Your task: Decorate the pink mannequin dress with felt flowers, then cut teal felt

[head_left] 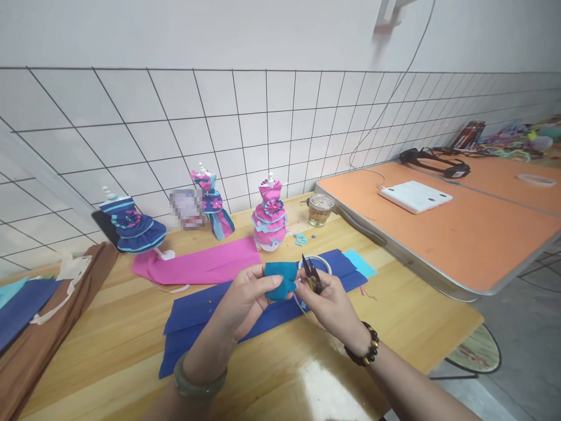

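Note:
A folded teal piece of crepe paper or cloth (280, 275) is pinched in my left hand (245, 298), thumb on top. My right hand (328, 304) grips small dark scissors (312, 275), blades pointing up and away, while its thumb and fingertip touch the teal piece's right edge. Below both hands lies a long dark-blue strip (193, 321), folded lengthwise. Partly hidden behind the scissors is a white ring, like a tape roll (325, 263). A light-blue piece (362, 263) sticks out at the strip's right end.
Three miniature dress forms stand at the back: navy (135, 225), mixed pink and blue (214, 202), and pink (269, 216). A pink strip (205, 263) lies before them. Further right are a lidded clear cup (321, 209) and an orange table (464, 234). Brown cloth (56, 310) covers the left side.

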A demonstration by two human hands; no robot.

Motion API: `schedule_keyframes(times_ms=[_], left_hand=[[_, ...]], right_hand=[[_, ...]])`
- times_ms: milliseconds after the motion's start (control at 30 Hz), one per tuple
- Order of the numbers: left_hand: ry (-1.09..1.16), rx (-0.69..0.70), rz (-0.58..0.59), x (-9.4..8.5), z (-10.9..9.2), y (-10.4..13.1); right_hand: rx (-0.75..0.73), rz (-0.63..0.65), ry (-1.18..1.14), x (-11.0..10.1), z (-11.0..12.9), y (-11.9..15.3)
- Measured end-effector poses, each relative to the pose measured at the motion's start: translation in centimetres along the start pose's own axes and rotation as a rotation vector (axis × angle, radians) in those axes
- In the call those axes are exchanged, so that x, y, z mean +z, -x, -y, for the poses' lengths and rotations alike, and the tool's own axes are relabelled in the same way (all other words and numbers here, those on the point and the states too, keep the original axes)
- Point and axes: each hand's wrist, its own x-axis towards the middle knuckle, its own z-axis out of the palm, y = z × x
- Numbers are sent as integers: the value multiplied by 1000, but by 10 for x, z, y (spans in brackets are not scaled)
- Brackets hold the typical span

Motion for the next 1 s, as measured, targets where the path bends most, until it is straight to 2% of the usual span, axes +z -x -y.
schedule_keyframes(times_ms=[133,200,333,467,600,767,1000], left_hand=[[-6,42,-14,-1,-2,0],[-9,72,-37,-3,-4,1],[-19,93,-54,-5,-5,1],[-45,109,-3,-3,-4,3],[-84,94,36,-2,-4,4],[-110,54,100,1,-4,4],[-199,36,162,1,-5,5]], right_hand=[[69,-36,-75,-6,0,6],[111,54,-144,-12,0,13],[216,335,-268,-20,2,27],[324,428,-355,-18,4,29],[342,453,-445,-13,4,27],[272,404,-366,-10,9,24],[253,409,-298,-13,15,21]])
